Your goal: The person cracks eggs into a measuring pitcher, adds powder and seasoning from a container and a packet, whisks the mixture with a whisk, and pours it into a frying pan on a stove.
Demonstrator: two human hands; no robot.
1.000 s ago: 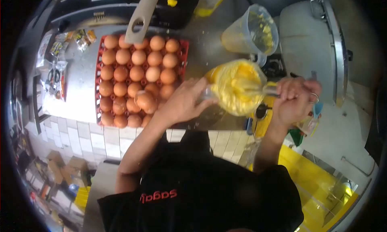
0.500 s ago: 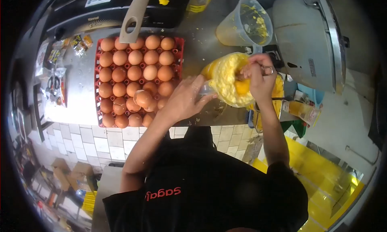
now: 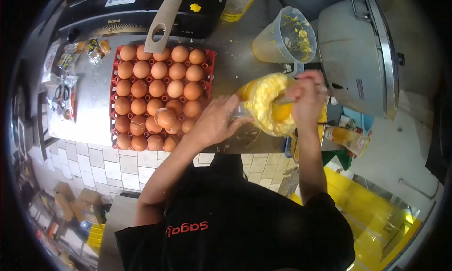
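Note:
My left hand point(image 3: 216, 120) is closed around the handle of a clear plastic jug point(image 3: 242, 110), which is tilted toward the right. Thick yellow froth point(image 3: 266, 99) coats its mouth and rim, with liquid egg point(image 3: 281, 112) inside. Over the opening, my right hand point(image 3: 308, 99) grips the metal handle of a whisk point(image 3: 281, 100); its far end is hidden in the egg. Left of the jug, a red egg tray point(image 3: 113, 90) holds rows of brown eggs point(image 3: 157, 88). Cracked empty eggshells point(image 3: 165, 118) are stacked in its lower part.
Behind the jug stands a second plastic jug point(image 3: 270, 43) with yellow residue. A large metal pot point(image 3: 348, 54) stands at right. A pan handle point(image 3: 162, 24) reaches over the tray from the stove point(image 3: 127, 26). Scissors point(image 3: 61, 92) and small packets point(image 3: 96, 50) lie at left.
My right hand and the whisk have shifted slightly within the jug's mouth, and the whisk's handle shows more. My left hand keeps its hold. The whole view has shifted a little.

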